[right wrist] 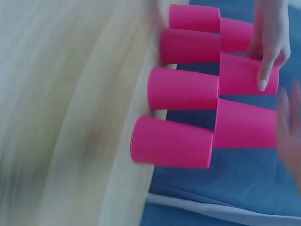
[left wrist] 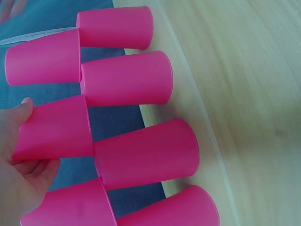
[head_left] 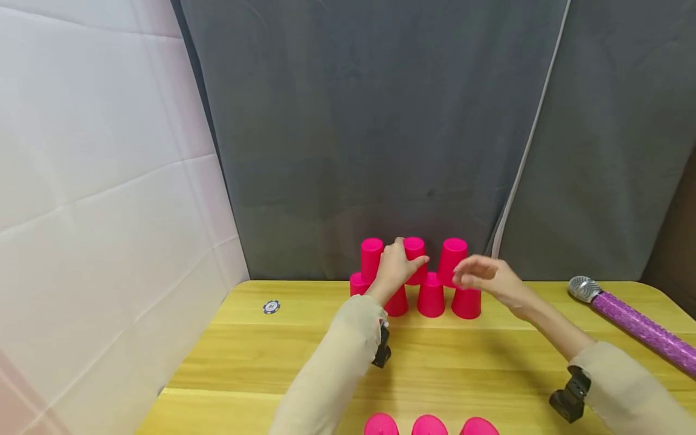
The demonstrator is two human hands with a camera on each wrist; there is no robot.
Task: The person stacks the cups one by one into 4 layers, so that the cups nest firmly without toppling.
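Pink cups (right wrist: 183, 89) stand stacked in two rows at the edge of the wooden counter (right wrist: 70, 117). The left hand (right wrist: 270, 37) grips the middle upper cup (right wrist: 244, 75). The blurred right hand (right wrist: 289, 127) hovers beside the nearest upper cup.

cups (head_left: 431, 296): smooth matt pink plastic | table (head_left: 304, 356): glossy yellow wood grain | backdrop (head_left: 380, 121): grey cloth

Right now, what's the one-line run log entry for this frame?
left hand: grips middle upper cup | right hand: open beside right upper cup, contact unclear | cup pyramid: two tiers standing on table
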